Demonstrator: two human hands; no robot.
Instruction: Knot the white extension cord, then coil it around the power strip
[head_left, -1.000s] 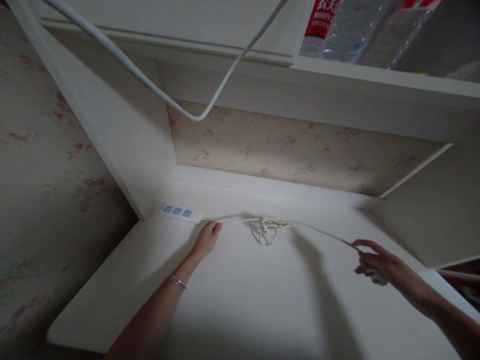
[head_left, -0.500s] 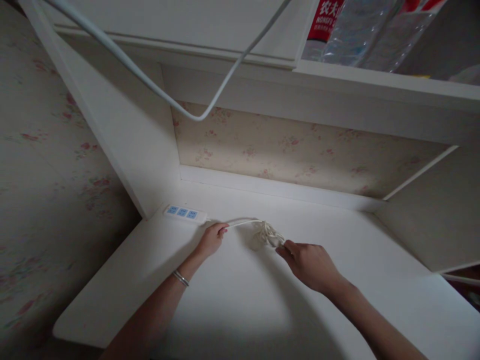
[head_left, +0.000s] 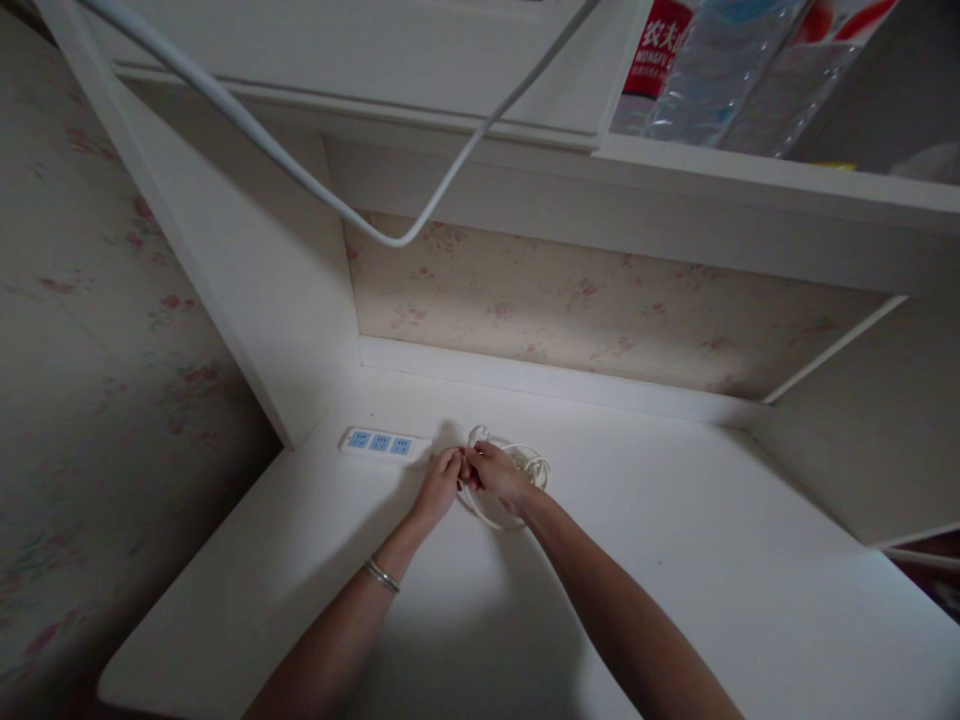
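Observation:
A white power strip (head_left: 384, 443) with blue sockets lies at the back left of the white desk (head_left: 675, 560). Its white cord (head_left: 525, 466) is gathered in loose loops just right of the strip. My left hand (head_left: 439, 486), a bracelet on its wrist, is closed on the cord near the strip. My right hand (head_left: 496, 474) touches the left one, its fingers pinched on the coiled cord. Part of the coil is hidden under my right hand.
A thick white cable (head_left: 315, 180) hangs in a loop from above. A shelf (head_left: 750, 170) overhead holds plastic water bottles (head_left: 705, 70). Flowered wallpaper (head_left: 600, 310) backs the desk alcove, with a white side panel (head_left: 255, 290) on the left.
My right hand has come in from the far right along the cord to meet my left hand. The stretched cord is now bunched into loops beside the power strip.

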